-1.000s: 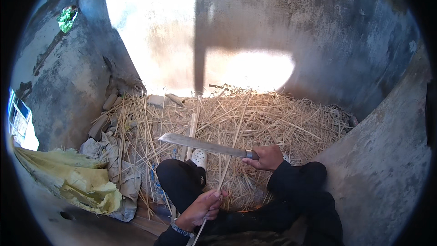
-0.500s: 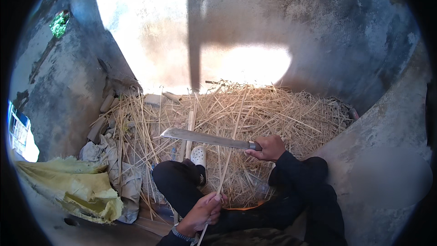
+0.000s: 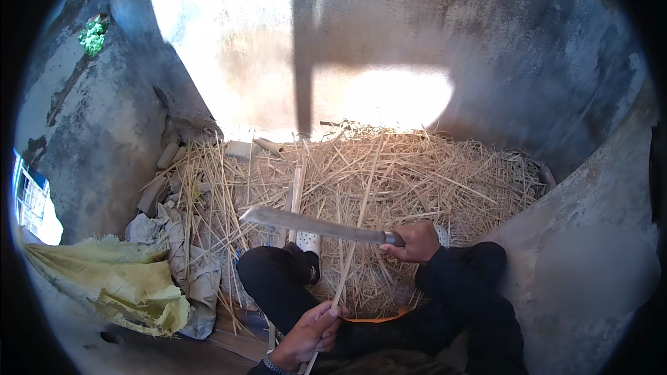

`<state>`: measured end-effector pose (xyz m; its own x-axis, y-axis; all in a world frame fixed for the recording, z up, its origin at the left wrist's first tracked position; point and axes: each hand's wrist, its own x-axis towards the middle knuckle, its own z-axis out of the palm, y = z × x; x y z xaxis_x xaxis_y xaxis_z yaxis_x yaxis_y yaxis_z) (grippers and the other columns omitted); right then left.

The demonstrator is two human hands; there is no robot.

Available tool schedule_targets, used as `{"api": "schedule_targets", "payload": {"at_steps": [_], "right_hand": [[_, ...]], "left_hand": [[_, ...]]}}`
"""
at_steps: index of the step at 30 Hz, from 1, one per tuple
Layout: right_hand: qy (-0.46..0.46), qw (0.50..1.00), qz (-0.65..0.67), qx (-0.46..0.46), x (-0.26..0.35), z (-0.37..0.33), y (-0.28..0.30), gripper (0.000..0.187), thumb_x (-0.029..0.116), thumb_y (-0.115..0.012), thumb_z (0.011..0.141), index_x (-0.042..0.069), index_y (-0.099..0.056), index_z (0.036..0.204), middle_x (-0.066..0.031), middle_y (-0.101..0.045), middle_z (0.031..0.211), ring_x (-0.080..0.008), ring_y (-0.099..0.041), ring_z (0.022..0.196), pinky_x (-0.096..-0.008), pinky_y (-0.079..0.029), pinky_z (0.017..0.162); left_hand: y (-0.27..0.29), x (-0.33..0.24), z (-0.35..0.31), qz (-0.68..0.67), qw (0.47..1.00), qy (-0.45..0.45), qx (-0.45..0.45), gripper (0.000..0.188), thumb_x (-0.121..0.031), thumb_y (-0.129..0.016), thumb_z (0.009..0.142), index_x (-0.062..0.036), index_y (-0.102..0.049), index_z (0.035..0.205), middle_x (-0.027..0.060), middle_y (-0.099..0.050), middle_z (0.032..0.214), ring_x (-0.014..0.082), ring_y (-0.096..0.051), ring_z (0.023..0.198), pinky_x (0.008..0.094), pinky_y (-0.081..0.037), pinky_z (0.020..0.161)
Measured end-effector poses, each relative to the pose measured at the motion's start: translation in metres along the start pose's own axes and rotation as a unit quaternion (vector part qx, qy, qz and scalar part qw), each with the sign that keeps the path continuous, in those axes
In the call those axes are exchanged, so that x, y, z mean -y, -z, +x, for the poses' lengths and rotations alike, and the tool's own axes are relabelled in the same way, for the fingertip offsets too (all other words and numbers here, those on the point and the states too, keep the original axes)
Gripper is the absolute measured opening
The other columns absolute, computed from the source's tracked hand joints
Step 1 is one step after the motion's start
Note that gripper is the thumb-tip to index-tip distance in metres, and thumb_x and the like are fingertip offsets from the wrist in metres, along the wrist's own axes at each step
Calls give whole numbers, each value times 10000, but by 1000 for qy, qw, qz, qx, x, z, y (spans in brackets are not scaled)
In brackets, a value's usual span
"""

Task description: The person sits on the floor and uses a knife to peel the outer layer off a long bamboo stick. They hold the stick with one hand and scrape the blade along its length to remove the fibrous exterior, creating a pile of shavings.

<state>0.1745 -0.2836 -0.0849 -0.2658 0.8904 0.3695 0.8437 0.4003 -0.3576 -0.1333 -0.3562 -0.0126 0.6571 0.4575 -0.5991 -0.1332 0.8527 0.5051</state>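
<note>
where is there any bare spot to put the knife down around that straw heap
Bare floor shows at the lower left, below the yellow sack, and along the grey wall on the right. The straw pile, grey rags, knees and both hands crowd the middle.

The long grey metal blade (image 3: 313,224) looks dull and worn. The thin pale cane strip (image 3: 351,253) is smooth, dry and matt. Coarse yellow straw heap (image 3: 417,173); rough stained concrete wall (image 3: 111,139); crumpled yellow woven plastic sack (image 3: 118,285).

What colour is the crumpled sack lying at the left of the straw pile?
Yellow; the crumpled woven sack shows best in the head view, at lower left.
</note>
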Motion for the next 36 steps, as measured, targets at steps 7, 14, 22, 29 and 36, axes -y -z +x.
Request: {"api": "schedule_targets", "payload": {"at_steps": [7, 14, 22, 29, 36], "right_hand": [[-80, 996, 14, 22, 2, -7, -2, 533, 592, -571, 818, 84, -588, 661, -78, -529, 493, -254, -553, 424, -381, -443, 440], [67, 997, -16, -34, -11, 24, 3, 536, 599, -600, 793, 97, -550, 613, -64, -518, 480, -240, -547, 417, -352, -442, 426], [-39, 999, 3, -4, -10, 18, -4, 536, 609, -570, 810, 100, -560, 642, -63, -488, 463, -250, -548, 417, -376, -435, 418], [44, 996, 78, 15, 65, -6, -3, 507, 569, -666, 752, 108, -512, 607, -52, -495, 482, -257, -538, 425, -374, -423, 425], [61, 998, -21, -6, 19, 19, 7, 520, 592, -633, 764, 108, -529, 606, -59, -506, 480, -247, -536, 414, -377, -418, 424]], "left_hand": [[2, 4, 0, 3, 1000, -19, 4, 209, -260, -455, 989, -63, -471, 1057, -36, -352, 613, 39, -286, 425, 189, -273, 387], [-4, -2, 4, -4, 1000, -28, -8, 218, -282, -475, 979, -70, -465, 1027, -36, -349, 617, 42, -284, 419, 184, -269, 397], [4, 12, 10, 134, 981, -139, -28, 216, -270, -448, 989, -56, -436, 959, -15, -372, 598, 73, -344, 419, 205, -335, 430], [5, 2, 8, -3, 992, -123, 27, 225, -284, -421, 997, -87, -402, 889, -34, -360, 568, 59, -321, 417, 196, -308, 439], [-7, 0, 12, 69, 989, -129, 6, 240, -287, -410, 1001, -91, -376, 867, -39, -362, 581, 55, -318, 428, 195, -298, 433]]}}
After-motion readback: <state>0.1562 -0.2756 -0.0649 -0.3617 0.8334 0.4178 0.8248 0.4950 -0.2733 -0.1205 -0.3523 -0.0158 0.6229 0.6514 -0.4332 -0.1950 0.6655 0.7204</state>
